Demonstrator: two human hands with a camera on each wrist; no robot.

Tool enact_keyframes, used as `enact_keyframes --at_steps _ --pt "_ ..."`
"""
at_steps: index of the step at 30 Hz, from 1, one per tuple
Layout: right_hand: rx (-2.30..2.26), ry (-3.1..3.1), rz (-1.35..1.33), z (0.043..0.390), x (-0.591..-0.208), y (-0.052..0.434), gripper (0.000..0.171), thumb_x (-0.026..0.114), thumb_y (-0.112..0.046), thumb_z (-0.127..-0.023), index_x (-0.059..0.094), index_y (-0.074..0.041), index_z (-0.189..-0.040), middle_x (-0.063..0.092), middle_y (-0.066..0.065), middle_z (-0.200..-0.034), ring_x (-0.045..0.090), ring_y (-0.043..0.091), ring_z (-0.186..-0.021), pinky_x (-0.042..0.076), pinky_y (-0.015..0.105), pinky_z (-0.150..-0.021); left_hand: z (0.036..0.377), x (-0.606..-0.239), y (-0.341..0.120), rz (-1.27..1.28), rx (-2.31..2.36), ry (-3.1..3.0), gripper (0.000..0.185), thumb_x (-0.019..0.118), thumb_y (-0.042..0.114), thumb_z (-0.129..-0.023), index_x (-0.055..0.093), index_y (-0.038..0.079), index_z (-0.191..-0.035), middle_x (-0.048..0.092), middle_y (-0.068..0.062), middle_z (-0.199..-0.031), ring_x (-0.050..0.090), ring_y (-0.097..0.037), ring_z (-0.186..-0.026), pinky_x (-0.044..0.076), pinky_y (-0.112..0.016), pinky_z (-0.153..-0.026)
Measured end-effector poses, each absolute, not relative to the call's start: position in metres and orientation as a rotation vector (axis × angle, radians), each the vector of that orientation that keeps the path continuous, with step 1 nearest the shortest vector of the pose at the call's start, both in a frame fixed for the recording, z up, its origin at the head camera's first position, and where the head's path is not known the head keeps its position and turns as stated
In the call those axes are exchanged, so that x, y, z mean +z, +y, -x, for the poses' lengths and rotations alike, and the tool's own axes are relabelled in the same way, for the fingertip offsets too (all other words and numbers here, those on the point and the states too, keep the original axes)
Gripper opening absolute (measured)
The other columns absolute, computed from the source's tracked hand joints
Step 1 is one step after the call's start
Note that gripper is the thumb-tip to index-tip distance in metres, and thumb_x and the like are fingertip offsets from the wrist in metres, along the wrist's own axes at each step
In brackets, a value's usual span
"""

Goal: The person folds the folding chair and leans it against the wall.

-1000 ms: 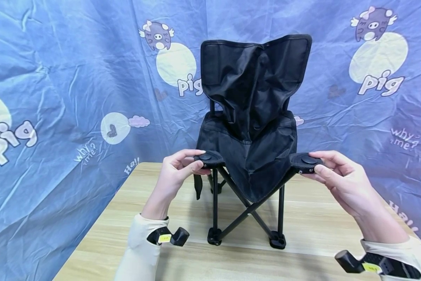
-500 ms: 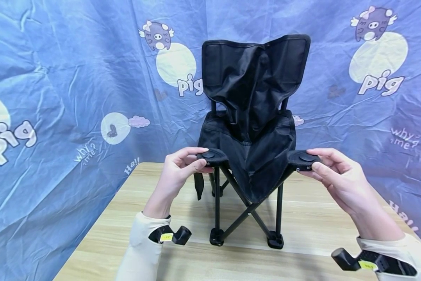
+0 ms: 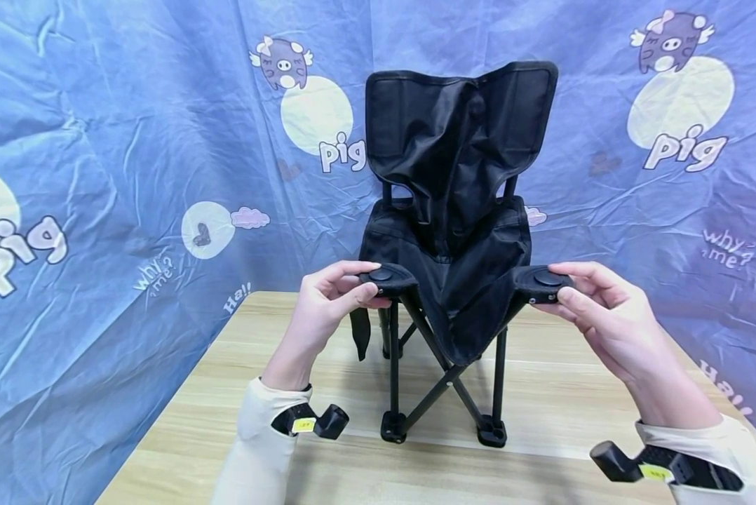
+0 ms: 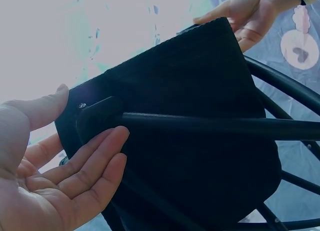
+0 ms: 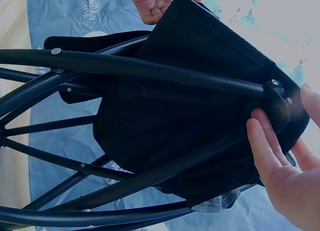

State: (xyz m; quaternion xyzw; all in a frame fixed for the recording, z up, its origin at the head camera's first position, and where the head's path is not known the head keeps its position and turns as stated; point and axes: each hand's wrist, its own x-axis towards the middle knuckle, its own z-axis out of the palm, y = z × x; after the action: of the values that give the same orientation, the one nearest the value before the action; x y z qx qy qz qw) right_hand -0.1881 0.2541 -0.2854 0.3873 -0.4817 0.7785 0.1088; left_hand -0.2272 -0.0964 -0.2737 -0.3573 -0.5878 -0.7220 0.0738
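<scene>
A small black folding chair (image 3: 450,280) stands on the table, half spread, its seat and backrest cloth sagging in a fold down the middle. My left hand (image 3: 336,291) pinches the chair's front left corner, thumb at the edge and index finger on top beside a round black cap. On the opposite front corner my right hand (image 3: 595,298) has the same pinch. From below, the left wrist view shows my left hand (image 4: 70,176) with several fingers under the corner by a tube end. Under the other corner, my right hand's fingers (image 5: 265,146) lie against the plastic joint.
The light wooden table (image 3: 207,421) carries the chair's feet. Behind it hangs a blue curtain (image 3: 132,140) printed with pigs and words. A black strap (image 3: 360,333) dangles at the chair's left side. Crossed black legs (image 3: 449,382) span the front.
Both hands have moved toward each other, bringing the front corners and front feet closer together. The seat fold looks narrower, and more gap shows beside the backrest posts.
</scene>
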Motion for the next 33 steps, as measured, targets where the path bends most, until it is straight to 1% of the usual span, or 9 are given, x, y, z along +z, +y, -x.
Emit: enact_keyframes --at_steps 5,12,18,22,33 --pt "2.290 -1.413 -1.175 0.189 -0.283 0.252 0.037 0.038 0.023 -0.096 0.056 0.015 -0.127 0.067 0.025 -0.113 0.069 0.030 -0.105 0.055 0.037 -0.091 0.228 -0.272 -0.095 1.069 -2.164 -1.772 0.032 0.063 -0.011 -0.089 0.056 -0.019 -0.119 0.074 -0.008 -0.088 0.074 -0.026 -0.076 0.057 -0.045 -0.089" --pt "2.290 -1.405 -1.162 0.190 -0.282 0.249 0.036 0.038 0.023 -0.095 0.057 0.016 -0.126 0.068 0.025 -0.112 0.069 0.030 -0.104 0.056 0.037 -0.090 0.228 -0.271 -0.093 1.065 -2.157 -1.776 0.033 0.064 -0.007 -0.090 0.055 -0.020 -0.119 0.074 -0.008 -0.088 0.074 -0.026 -0.075 0.056 -0.045 -0.091" --pt "2.286 -1.412 -1.126 0.190 -0.280 0.247 0.035 0.039 0.023 -0.095 0.058 0.015 -0.124 0.068 0.025 -0.109 0.069 0.030 -0.103 0.056 0.038 -0.090 0.227 -0.269 -0.090 1.070 -2.183 -1.750 0.031 0.063 -0.009 -0.088 0.057 -0.018 -0.117 0.074 -0.010 -0.090 0.074 -0.032 -0.075 0.056 -0.047 -0.089" --pt "2.294 -1.408 -1.124 0.190 -0.278 0.246 0.035 0.039 0.023 -0.095 0.058 0.015 -0.124 0.068 0.025 -0.108 0.070 0.030 -0.102 0.056 0.038 -0.089 0.227 -0.268 -0.088 1.074 -2.189 -1.750 0.031 0.063 -0.010 -0.088 0.057 -0.018 -0.117 0.074 -0.011 -0.091 0.074 -0.035 -0.076 0.055 -0.048 -0.090" --pt "2.291 -1.395 -1.138 0.191 -0.274 0.241 0.035 0.039 0.023 -0.095 0.058 0.015 -0.123 0.068 0.025 -0.108 0.070 0.031 -0.102 0.056 0.038 -0.089 0.227 -0.264 -0.084 1.103 -2.184 -1.739 0.033 0.065 -0.007 -0.088 0.056 -0.019 -0.118 0.074 -0.013 -0.091 0.074 -0.028 -0.074 0.056 -0.050 -0.088"
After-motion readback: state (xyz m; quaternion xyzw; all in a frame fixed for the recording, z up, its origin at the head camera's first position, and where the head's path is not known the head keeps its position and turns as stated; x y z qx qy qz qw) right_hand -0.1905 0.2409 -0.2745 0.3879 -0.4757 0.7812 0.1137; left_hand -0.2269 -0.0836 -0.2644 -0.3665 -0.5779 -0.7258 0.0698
